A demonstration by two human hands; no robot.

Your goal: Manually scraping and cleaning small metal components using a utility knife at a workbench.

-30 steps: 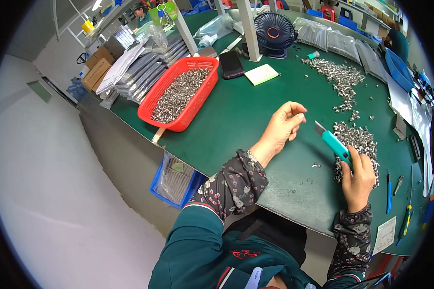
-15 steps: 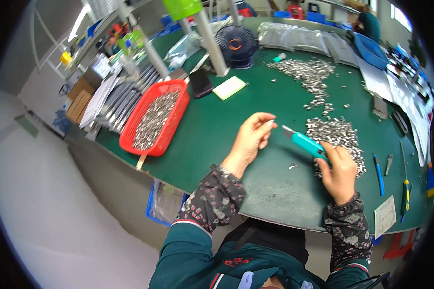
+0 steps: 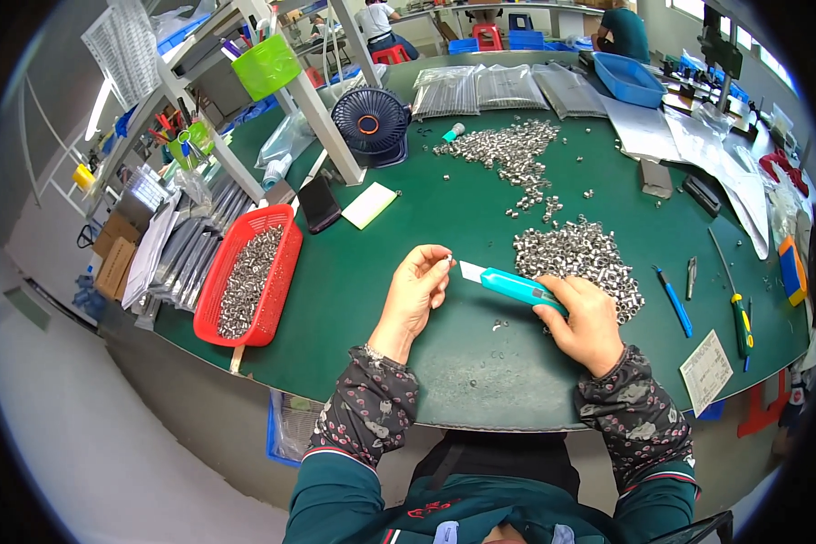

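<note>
Between the thumb and fingertips of my left hand (image 3: 416,292) is pinched a small metal ring (image 3: 448,259), mostly covered by the fingers. My right hand (image 3: 583,324) grips a teal utility knife (image 3: 517,288), its blade out and pointing left, a short gap from the ring. Just beyond the right hand lies a dense pile of small silvery metal rings (image 3: 576,263). A looser spread of the same rings (image 3: 508,154) reaches toward the far side. On the left stands a red plastic basket (image 3: 289,263) holding many more rings.
A black fan (image 3: 370,125), a dark phone (image 3: 318,204) and a pale notepad (image 3: 369,206) sit beyond the basket. To the right lie a blue pen-like tool (image 3: 675,304), a yellow-green screwdriver (image 3: 742,325) and a paper card (image 3: 705,372). Bagged parts (image 3: 508,88) line the far edge.
The view has shifted, so the table's things appear farther left. The knife blade has come closer to the left fingertips. Both hands keep their grips.
</note>
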